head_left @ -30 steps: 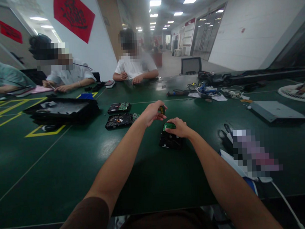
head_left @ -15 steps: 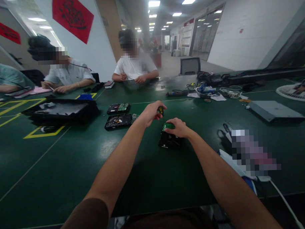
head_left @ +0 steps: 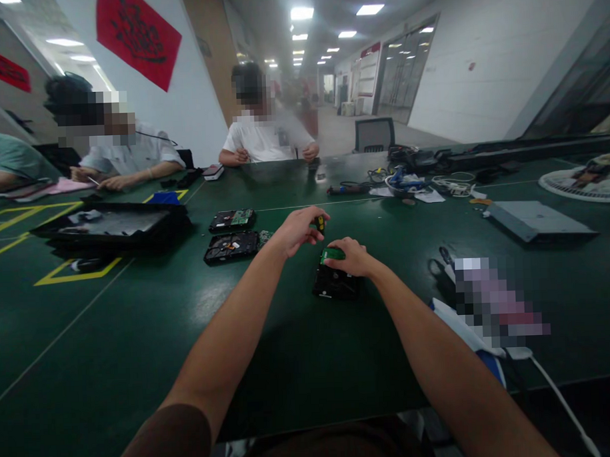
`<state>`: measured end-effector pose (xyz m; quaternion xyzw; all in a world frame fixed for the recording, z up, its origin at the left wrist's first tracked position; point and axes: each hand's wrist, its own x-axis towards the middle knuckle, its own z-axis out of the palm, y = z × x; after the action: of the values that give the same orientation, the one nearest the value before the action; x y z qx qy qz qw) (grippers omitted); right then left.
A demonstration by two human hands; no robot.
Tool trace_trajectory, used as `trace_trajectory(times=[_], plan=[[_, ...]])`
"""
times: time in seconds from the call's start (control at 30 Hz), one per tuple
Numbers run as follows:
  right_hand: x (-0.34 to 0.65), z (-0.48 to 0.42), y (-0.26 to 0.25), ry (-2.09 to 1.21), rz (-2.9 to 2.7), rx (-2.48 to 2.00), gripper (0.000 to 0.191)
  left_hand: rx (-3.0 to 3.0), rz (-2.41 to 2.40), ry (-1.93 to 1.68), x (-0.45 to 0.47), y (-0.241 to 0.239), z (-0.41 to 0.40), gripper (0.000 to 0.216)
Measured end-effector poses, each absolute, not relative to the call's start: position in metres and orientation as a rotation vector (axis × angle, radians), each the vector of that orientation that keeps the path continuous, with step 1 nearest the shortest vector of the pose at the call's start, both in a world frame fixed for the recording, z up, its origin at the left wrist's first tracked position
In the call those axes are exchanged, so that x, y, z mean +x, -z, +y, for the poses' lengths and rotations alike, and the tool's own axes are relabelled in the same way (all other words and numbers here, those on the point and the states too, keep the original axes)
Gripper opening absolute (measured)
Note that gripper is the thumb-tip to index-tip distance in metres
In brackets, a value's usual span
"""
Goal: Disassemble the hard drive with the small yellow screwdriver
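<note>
Lying just below and right of centre: one black hard drive [head_left: 336, 285], which sat below and right of the left hand [head_left: 302, 230] and under the right hand [head_left: 353, 257], the nearer, clamped on its right side and green circuit board [head_left: 336, 253]. Its long axis apparently ran up the frame, board end pointing topward. Left hand: curled around an upright black-and-yellow tool handle [head_left: 320, 223], probably a screwdriver's; tip indistinct. Farther, left of centre: a second hard drive [head_left: 228, 248], then a third hard drive [head_left: 229, 220].
</note>
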<state>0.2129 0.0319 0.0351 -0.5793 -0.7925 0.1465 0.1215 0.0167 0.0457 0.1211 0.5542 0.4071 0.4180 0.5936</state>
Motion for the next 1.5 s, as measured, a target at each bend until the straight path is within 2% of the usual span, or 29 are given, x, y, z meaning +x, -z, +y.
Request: trace_trajectory(times=[0.33, 0.93, 1.5], plan=[[0.2135, 0.0325, -0.0331, -0.46, -2.299, -1.672, 0.057, 1.233, 0.935, -0.988, 0.0185, -0.1202, 0.0463, 0.018], [0.2123, 0.033, -0.0324, -0.433, -2.305, -1.685, 0.056, 1.223, 0.949, -0.944, 0.0169, -0.1229, 0.0434, 0.026], [0.2122, 0.0313, -0.036, -0.443, -2.312, -1.696, 0.055, 1.208, 0.942, -0.944, 0.0175, -0.1227, 0.0437, 0.024]])
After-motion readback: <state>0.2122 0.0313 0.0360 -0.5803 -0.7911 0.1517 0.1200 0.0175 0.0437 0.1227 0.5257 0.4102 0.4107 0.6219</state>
